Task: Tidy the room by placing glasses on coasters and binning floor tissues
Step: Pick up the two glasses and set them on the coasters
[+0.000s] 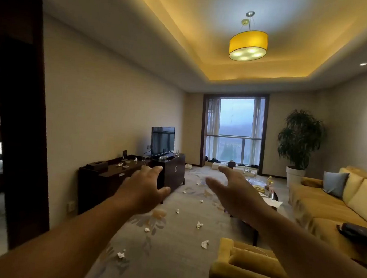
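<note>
Presently both are empty: left hand [143,190] and right hand [233,193] are held out ahead, fingers spread wide, touching nothing. Below and beyond them, crumpled tissues lie scattered along the carpet [168,269]: nearest tissue [121,254] under the left forearm, others strung out toward the window. A drinking glass [143,158] stands on the dark sideboard [100,182], near two round coasters [126,166] but not on one. A second glass [176,158] sits beside the TV [162,141]. A dark tub [231,164] by the window is likely the bin; too far off to be sure.

Risks, as judged:
- The tissues are pale on a pale patterned carpet in dim light, so some are easy to miss, especially any hidden behind the yellow armchair [244,273].
- The tub is well apart from the near tissues, so an overfull handful could shed scraps on the walk.
- The glasses are clear and hard to see, so a hasty reach across the sideboard could tip one.
- Tissues lying on the sideboard are not floor litter, strictly.
</note>
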A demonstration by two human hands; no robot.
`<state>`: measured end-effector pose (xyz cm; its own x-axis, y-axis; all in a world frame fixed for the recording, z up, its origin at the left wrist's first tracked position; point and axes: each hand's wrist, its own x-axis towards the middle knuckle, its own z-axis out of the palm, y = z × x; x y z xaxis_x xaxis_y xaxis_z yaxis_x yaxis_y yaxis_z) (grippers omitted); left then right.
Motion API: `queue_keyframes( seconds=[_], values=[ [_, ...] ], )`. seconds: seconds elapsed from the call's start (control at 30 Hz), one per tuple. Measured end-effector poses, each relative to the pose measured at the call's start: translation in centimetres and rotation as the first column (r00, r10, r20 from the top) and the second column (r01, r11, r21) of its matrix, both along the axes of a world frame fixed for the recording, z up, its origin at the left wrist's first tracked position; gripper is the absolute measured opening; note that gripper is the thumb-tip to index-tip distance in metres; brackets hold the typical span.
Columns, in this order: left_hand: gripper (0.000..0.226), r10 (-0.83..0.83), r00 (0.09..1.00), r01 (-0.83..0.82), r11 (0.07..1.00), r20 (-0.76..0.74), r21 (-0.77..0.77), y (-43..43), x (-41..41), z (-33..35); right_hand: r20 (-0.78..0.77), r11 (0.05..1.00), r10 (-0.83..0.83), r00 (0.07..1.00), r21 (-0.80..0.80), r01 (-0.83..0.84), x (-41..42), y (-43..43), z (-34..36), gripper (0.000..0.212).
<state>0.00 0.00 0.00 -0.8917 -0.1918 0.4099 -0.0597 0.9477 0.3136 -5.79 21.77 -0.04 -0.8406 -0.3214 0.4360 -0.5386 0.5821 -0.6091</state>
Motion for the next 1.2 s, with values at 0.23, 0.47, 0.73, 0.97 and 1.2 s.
queue_keyframes(
  seconds=[0.23, 0.47, 0.73, 0.97, 1.2],
  values=[
    [0.074, 0.108, 0.989, -0.054, 0.896, 0.098, -0.440, 0.4, -2.0, -1.3, -0.276, 0.884, -0.025, 0.961, 0.443, 0.150, -2.3, 1.2, -1.4, 0.065],
    [0.074, 0.097, 0.987, -0.055, 0.953, 0.130, -0.299, 0.6, -5.0, -3.6, -0.187, 0.882, 0.018, 0.982, 0.465, 0.072, -7.0, 0.5, -3.7, 0.071],
    [0.071, 0.051, 0.995, -0.031, 0.973, 0.083, -0.228, -4.7, -11.4, -5.0, -0.147, 0.903, 0.091, 0.985, 0.430, -0.019, -13.9, -6.0, -4.9, 0.070],
    [0.068, -0.155, 0.985, 0.166, 0.964, 0.070, -0.207, -13.8, -20.2, -5.4, -0.228, 0.916, 0.244, 0.943, 0.374, -0.146, -20.7, -15.7, -5.1, 0.063],
    [0.068, -0.206, 0.972, 0.224, 0.959, 0.115, -0.172, -22.7, -29.0, -5.9, -0.224, 0.937, 0.196, 0.955, 0.329, -0.115, -30.0, -23.9, -5.8, 0.063]
  ],
)
